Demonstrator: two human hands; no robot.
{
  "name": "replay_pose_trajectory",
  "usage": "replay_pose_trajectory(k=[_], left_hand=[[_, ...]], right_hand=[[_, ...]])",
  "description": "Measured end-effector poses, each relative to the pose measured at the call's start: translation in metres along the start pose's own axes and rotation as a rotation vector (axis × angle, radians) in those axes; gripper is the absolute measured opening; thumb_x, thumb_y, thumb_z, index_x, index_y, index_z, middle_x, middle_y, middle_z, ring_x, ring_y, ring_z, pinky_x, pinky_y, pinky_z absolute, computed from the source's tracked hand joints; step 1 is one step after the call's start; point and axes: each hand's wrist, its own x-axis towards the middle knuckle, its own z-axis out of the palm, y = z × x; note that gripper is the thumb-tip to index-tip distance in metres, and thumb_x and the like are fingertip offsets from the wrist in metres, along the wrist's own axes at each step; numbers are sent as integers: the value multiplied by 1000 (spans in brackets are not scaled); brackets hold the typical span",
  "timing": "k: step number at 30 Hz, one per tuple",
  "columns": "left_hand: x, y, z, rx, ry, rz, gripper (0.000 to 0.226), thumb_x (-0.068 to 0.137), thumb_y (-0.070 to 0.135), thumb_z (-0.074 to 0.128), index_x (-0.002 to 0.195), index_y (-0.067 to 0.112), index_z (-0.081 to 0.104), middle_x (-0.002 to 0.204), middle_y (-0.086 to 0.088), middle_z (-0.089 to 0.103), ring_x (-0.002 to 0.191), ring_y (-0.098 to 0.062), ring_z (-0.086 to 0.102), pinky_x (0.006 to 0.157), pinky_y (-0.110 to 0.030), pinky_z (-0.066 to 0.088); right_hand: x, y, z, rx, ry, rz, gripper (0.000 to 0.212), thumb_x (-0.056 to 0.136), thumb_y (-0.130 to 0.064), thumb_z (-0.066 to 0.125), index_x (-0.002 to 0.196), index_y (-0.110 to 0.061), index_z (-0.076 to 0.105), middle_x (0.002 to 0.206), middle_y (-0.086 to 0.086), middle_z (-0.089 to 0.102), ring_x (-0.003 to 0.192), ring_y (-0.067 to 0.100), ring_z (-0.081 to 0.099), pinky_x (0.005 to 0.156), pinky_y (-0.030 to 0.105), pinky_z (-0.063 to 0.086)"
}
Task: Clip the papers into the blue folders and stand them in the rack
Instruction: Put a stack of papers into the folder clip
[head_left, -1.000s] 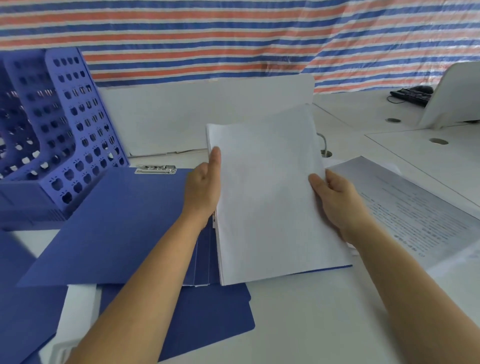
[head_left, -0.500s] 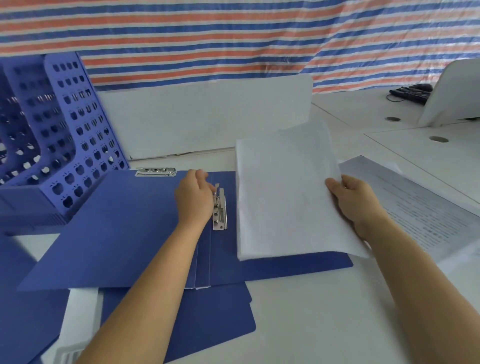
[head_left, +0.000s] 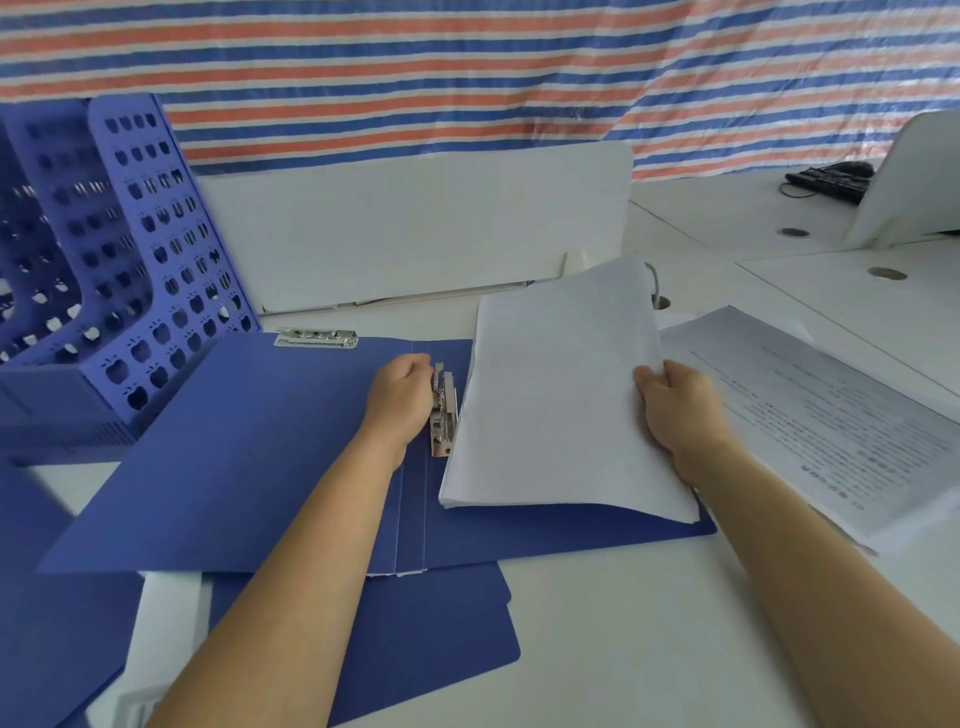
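An open blue folder (head_left: 249, 452) lies flat on the white desk in front of me. Its metal lever clip (head_left: 444, 410) stands near the spine. My left hand (head_left: 400, 400) has its fingers curled on that clip. My right hand (head_left: 675, 410) grips the right edge of a stack of white papers (head_left: 556, 395), which lies over the folder's right half with its left edge beside the clip. The blue perforated rack (head_left: 130, 249) stands at the far left, its visible slot holding nothing.
More blue folders (head_left: 426, 634) lie under the open one and at the lower left. A printed paper stack (head_left: 831, 421) lies to the right. A second metal clip (head_left: 317, 338) sits on the folder's top edge. A white partition (head_left: 415, 228) stands behind.
My left hand let go of the papers and moved onto the lever clip. My right hand shifted the stack right, then lowered it onto the folder's right half.
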Motion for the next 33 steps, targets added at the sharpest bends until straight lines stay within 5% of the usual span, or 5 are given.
replay_pose_trajectory(k=[2, 7, 13, 19, 33], left_hand=[[0, 1, -1, -12, -2, -4, 28, 100, 16, 37, 78, 28, 50, 79, 10, 52, 82, -14, 50, 67, -22, 38], [1, 3, -5, -47, -2, -57, 34, 100, 21, 41, 130, 12, 55, 126, -1, 59, 118, -20, 52, 91, -28, 36], [0, 4, -6, -98, -18, -45, 24, 99, 18, 42, 117, 16, 59, 112, 0, 59, 102, -16, 52, 79, -25, 36], [2, 3, -9, -139, 29, -54, 37, 94, 20, 57, 130, 12, 57, 124, 0, 60, 84, -6, 55, 66, -17, 39], [-9, 5, -13, -144, 74, 28, 25, 89, 11, 65, 113, 17, 67, 93, 10, 64, 85, -4, 60, 61, -9, 44]], right_hand=[[-1, -1, 3, -15, 4, -10, 24, 102, -26, 45, 99, -10, 63, 89, 8, 66, 75, 21, 60, 62, 28, 45], [0, -6, 7, -67, -86, 1, 28, 102, -26, 46, 107, -7, 65, 98, 12, 69, 90, 30, 65, 80, 38, 54], [2, -7, 12, -158, -149, -19, 29, 100, -26, 47, 102, -4, 66, 97, 17, 69, 90, 34, 66, 85, 46, 56], [9, -5, 13, -298, -177, -58, 30, 99, -26, 46, 102, -4, 65, 99, 16, 68, 94, 34, 64, 86, 42, 54], [16, -3, 13, -498, -183, -118, 33, 101, -25, 43, 108, 2, 61, 105, 16, 63, 96, 33, 55, 82, 34, 43]])
